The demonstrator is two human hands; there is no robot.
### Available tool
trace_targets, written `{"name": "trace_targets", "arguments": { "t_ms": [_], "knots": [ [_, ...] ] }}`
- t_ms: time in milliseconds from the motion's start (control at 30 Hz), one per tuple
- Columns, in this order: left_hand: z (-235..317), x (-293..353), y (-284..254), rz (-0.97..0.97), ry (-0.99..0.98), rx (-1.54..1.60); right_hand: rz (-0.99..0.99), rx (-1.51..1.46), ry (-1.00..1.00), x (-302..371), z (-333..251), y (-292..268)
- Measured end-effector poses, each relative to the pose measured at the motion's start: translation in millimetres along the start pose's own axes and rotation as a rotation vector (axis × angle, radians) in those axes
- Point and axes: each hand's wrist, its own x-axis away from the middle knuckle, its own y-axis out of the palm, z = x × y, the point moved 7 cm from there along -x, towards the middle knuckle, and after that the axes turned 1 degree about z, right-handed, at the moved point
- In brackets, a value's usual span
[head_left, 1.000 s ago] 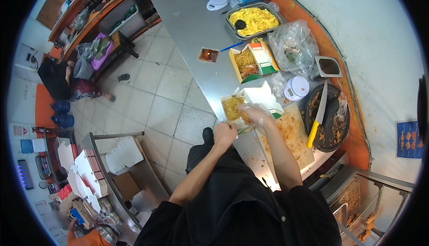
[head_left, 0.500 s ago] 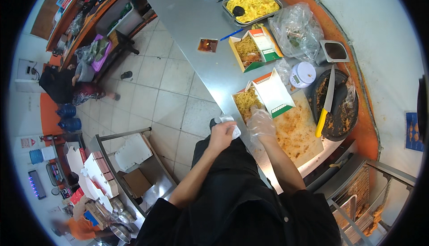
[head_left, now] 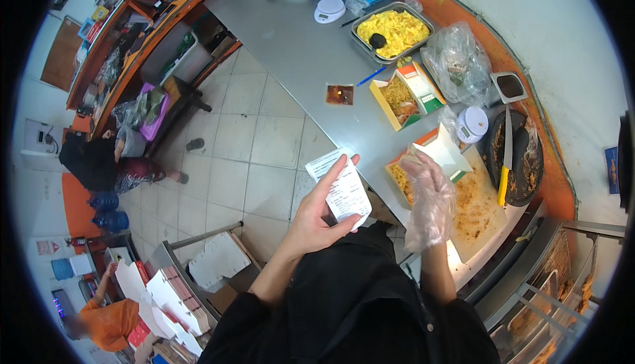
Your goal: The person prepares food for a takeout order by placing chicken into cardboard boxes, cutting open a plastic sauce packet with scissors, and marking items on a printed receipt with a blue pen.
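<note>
Left hand [head_left: 311, 225]: clamping a paper slip [head_left: 345, 195] between thumb and fingers, left of the near box [head_left: 444, 151].
Right hand [head_left: 428, 195]: wearing a clear glove [head_left: 430, 232], hanging loosely uncurled, apart from the left; box contact cannot be told.
Near box: standing open on the table [head_left: 284, 53], partly hiding behind the glove.

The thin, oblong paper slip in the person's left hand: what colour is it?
The paper slip is white with dark print, clearest in the head view.
</note>
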Motion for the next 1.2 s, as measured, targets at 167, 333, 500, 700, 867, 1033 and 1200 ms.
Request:
{"name": "trace_targets", "arguments": {
  "t_ms": [167, 333, 500, 700, 867, 1033, 1200],
  "knots": [
    [29, -16, -50, -0.165, 0.074, 0.032, -0.033, -0.808, -0.165, 18, -33, 82],
    [45, -19, -83, -0.264, 0.063, 0.093, -0.193, -0.698, -0.195, 33, -55, 132],
    [52, -28, -93, -0.349, 0.117, 0.027, -0.190, -0.441, -0.273, 42, -61, 152],
    [56, -42, -90, -0.385, 0.229, -0.082, -0.181, -0.430, -0.324, 38, -63, 146],
    [46, -56, -76, -0.321, 0.122, 0.052, -0.085, -0.567, -0.389, 27, -53, 109],
    [59, -72, -56, -0.307, 0.110, 0.056, 0.189, 0.657, 0.115, -12, 78, 4],
    [67, -90, -28, -0.321, 0.149, 0.002, 0.296, 1.175, -0.372, -1, 123, -27]
  ]
}}
